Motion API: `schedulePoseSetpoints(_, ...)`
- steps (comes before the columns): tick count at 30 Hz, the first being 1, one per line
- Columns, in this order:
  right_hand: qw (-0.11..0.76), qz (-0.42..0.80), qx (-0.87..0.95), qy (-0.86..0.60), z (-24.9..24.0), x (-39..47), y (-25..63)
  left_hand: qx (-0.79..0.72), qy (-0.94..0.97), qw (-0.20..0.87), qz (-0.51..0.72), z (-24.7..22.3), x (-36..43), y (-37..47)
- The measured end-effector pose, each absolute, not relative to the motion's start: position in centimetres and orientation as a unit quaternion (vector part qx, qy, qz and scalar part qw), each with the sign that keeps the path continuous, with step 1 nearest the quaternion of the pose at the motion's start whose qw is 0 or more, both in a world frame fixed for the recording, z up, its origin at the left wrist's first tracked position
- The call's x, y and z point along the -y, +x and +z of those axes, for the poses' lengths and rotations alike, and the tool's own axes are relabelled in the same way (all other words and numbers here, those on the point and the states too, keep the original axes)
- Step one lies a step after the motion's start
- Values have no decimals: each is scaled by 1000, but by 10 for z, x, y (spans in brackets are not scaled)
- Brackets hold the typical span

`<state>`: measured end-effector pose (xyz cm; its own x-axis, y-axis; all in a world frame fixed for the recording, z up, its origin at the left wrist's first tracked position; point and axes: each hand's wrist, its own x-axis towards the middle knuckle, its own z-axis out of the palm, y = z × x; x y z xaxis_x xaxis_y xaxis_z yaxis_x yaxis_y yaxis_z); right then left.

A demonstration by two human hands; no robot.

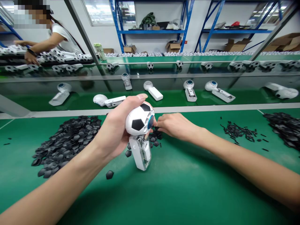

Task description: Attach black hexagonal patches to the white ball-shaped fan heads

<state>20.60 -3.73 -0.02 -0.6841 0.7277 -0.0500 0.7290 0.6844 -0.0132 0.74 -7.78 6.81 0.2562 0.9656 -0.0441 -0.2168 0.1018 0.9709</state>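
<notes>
My left hand [117, 128] is wrapped round the ball-shaped head of a white device [140, 153], with black pentagons on the ball and a blue-rimmed dark disc facing right. Its white handle hangs down, an open recess showing. Just right of the ball, my right hand [174, 125] has its fingers pressed together at the ball's far side; what they hold, if anything, is hidden. Behind and below the fingertips lies a small group of black pieces [156, 136]. One black pentagon [109, 174] lies apart on the green table [187, 193].
A large heap of black pentagons [70, 140] spreads at the left. Small black strips [241, 132] and another dark heap [284, 128] lie at the right. Beyond the white ledge [211, 108], several white devices rest on a green belt [131, 95]. A person [58, 36] works at the far left.
</notes>
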Motion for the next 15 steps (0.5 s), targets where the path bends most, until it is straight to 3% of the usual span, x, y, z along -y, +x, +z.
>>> schedulePoseSetpoints(5,65,44,-941,328,-2,41,195,-409,466,628,471,65,79,11)
schedulePoseSetpoints(11,6,6,-919,393,-7,37,190,-415,495,605,466,46,86,17)
schedulePoseSetpoints(15,-73,-32,-890,448,0,40,209,-407,612,570,367,50,89,12)
